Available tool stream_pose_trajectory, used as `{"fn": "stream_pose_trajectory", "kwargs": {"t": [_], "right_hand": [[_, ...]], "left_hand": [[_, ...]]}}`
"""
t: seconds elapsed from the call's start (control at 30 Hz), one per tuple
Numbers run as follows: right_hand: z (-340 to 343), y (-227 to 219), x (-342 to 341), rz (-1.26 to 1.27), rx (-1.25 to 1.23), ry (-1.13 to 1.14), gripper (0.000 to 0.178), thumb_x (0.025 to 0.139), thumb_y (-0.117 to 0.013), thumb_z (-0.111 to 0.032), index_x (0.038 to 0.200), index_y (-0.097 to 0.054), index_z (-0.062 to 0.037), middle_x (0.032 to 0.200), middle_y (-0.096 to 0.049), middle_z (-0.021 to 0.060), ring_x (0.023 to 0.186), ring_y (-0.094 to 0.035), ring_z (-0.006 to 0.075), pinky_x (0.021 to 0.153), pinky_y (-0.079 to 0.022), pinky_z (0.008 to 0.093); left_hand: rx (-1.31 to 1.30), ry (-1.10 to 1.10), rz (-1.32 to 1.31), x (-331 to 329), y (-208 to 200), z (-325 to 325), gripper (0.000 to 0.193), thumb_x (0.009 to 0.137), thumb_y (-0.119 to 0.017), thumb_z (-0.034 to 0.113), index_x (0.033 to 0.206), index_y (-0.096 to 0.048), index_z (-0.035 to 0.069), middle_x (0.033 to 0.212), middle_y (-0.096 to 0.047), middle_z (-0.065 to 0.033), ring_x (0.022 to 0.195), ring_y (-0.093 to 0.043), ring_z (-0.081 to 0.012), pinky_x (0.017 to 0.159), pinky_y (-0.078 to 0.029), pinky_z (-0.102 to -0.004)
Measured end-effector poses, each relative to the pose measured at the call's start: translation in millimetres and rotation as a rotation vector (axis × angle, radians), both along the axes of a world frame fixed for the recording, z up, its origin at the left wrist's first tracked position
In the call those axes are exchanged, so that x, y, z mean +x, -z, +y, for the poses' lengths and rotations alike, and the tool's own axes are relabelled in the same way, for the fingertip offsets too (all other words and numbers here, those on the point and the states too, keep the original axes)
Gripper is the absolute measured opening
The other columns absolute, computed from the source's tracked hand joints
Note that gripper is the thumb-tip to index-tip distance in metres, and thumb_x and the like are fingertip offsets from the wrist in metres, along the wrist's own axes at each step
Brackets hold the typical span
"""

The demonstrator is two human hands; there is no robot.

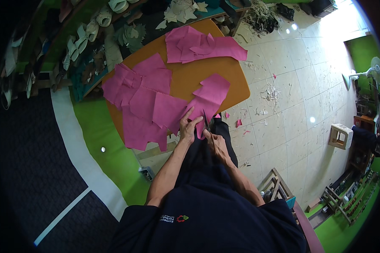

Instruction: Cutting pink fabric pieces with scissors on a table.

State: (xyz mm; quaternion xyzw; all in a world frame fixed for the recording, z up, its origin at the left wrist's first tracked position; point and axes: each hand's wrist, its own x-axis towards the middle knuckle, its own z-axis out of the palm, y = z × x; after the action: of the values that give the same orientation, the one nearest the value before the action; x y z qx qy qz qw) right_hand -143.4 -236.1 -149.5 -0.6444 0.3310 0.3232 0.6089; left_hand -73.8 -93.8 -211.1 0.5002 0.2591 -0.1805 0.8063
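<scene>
My right hand (216, 144) is closed round the handles of a pair of scissors (206, 120), whose dark blades point away from me over a pink sheet (214, 90). The sheet looks like fabric or thin leather. It lies partly on the orange-brown table (181, 78), its near end hanging over the edge above my lap. My left hand (190, 125) grips that near end just left of the blades, thumb and forefinger on top; its other fingers are partly hidden. Overlapping pink pieces (141, 95) cover the table's left side, close to my left hand.
More pink pieces (194, 46) lie at the table's far edge. Pink scraps (239, 123) and pale shavings (270, 92) litter the tiled floor. A white stool (341, 135) and a fan (373, 67) stand at right. Shoe forms (81, 44) line a shelf at far left.
</scene>
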Motion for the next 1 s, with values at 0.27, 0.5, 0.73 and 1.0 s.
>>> {"fn": "stream_pose_trajectory", "kwargs": {"t": [0.27,0.5,0.73,1.0], "right_hand": [[2,-10,8,-0.012,0.023,-0.016,0.075,0.079,-0.061,-0.08,0.067,-0.052,-0.0065,0.056,-0.045,-0.0022,0.047,-0.043,0.0091,0.046,-0.031,0.0282],[1,7,21,-0.005,0.061,0.052,0.075,0.079,-0.063,-0.078,0.065,-0.055,-0.0051,0.052,-0.044,-0.0001,0.046,-0.046,0.013,0.045,-0.034,0.0322],[1,9,26,-0.029,0.028,-0.053,0.074,0.081,-0.061,-0.078,0.071,-0.055,-0.0051,0.055,-0.048,-0.001,0.047,-0.046,0.0103,0.045,-0.033,0.0286],[-1,-1,46,-0.014,0.082,-0.037,0.072,0.081,-0.061,-0.078,0.069,-0.053,-0.0067,0.057,-0.047,-0.0022,0.048,-0.046,0.009,0.045,-0.033,0.0289]], "left_hand": [[0.047,-0.086,0.022,12,-11,-4,0.065,0.08,-0.076,-0.006,0.14,-0.054,0.003,0.112,-0.069,-0.0105,0.097,-0.067,-0.0167,0.093,-0.054,-0.0293],[-0.002,-0.016,0.006,19,-18,-8,0.067,0.079,-0.077,-0.004,0.141,-0.053,0.003,0.115,-0.068,-0.0108,0.102,-0.065,-0.0172,0.096,-0.052,-0.031],[0.075,-0.022,-0.018,31,-15,1,0.068,0.079,-0.078,-0.004,0.142,-0.052,0.002,0.118,-0.067,-0.0108,0.104,-0.064,-0.0165,0.1,-0.05,-0.0312],[0.082,-0.037,-0.054,42,-19,-2,0.07,0.078,-0.078,-0.005,0.143,-0.051,0.002,0.122,-0.065,-0.011,0.107,-0.063,-0.0158,0.103,-0.047,-0.0305]]}}
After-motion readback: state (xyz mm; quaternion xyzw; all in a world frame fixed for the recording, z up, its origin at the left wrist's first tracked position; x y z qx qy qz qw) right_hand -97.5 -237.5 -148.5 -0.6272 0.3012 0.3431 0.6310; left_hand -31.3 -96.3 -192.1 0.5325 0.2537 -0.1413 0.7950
